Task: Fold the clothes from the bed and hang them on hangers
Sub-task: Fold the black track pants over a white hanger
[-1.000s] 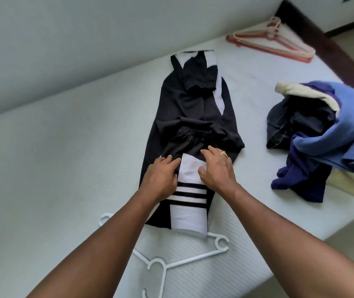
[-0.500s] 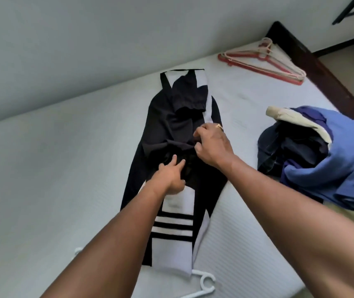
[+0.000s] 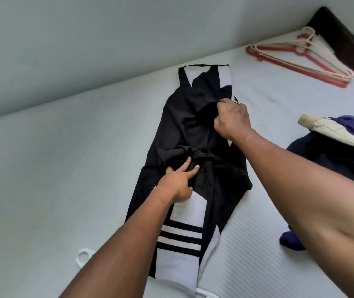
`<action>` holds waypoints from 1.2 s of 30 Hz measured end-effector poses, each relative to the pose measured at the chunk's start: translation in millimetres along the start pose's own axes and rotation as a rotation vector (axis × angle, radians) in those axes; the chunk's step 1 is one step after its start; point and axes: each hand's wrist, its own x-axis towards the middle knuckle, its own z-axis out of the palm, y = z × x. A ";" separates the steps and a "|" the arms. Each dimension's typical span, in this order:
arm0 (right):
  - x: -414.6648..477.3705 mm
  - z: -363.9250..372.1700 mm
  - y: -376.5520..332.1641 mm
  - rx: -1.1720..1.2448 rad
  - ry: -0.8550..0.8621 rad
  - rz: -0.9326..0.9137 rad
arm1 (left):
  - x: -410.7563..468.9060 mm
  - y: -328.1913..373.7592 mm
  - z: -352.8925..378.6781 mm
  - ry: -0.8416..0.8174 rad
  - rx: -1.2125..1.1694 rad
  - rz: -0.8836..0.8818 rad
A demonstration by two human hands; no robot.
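The garment [image 3: 184, 130], black with white panels and three black stripes across its near white section, lies lengthwise on the bed [image 3: 64, 168], its strap end toward the wall [image 3: 85, 50].

Left hand [image 3: 178, 181]: the forearm reaches in from the lower edge. The hand lies palm down at the garment's middle. Its fingers [image 3: 187, 163] are extended and slightly spread, and they press on a bunched fold of black cloth.

Right hand [image 3: 232, 120]: the forearm crosses in from the right, above the garment's right edge. The hand is curled, with its back toward the camera, and it grips a fold of black cloth on the upper half of the garment. A ring [image 3: 235, 102] sits on one finger.

A white hanger [image 3: 83, 255] lies partly under the garment's near end, and only its hook and a short part of its frame show.

A pile of clothes [image 3: 333, 151] in blue, dark and beige sits on the right side of the bed, apart from the garment.

A stack of red and pink hangers [image 3: 296, 59] lies at the far right corner of the bed, next to the dark bed frame [image 3: 339, 33].
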 end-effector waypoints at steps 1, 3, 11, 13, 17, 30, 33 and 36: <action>-5.5 -1.7 0.9 0.055 0.090 0.002 | -1.2 1.3 0.8 0.002 -0.002 -0.013; -22.3 -8.1 -0.4 0.217 0.240 -0.006 | -3.2 4.1 -0.4 0.002 -0.033 -0.024; -186.0 -33.0 -78.6 0.531 0.023 -0.384 | -55.4 -7.6 27.5 0.493 -1.251 -0.247; -240.7 -22.6 -101.1 0.558 -0.113 -0.400 | -93.3 -18.0 47.3 0.406 -1.722 -0.329; -333.7 16.0 -134.0 0.481 -0.391 -0.430 | -160.9 -56.3 110.2 0.515 -1.742 -0.549; -430.6 93.8 -191.2 0.204 -0.317 -0.103 | -270.5 -99.1 245.8 0.497 -0.762 -0.668; -430.4 94.3 -198.4 0.276 -0.318 -0.051 | -273.8 -105.4 240.3 0.467 -0.887 -0.680; -427.1 91.0 -208.5 0.342 -0.277 -0.047 | -282.5 -106.9 237.3 0.435 -0.863 -0.671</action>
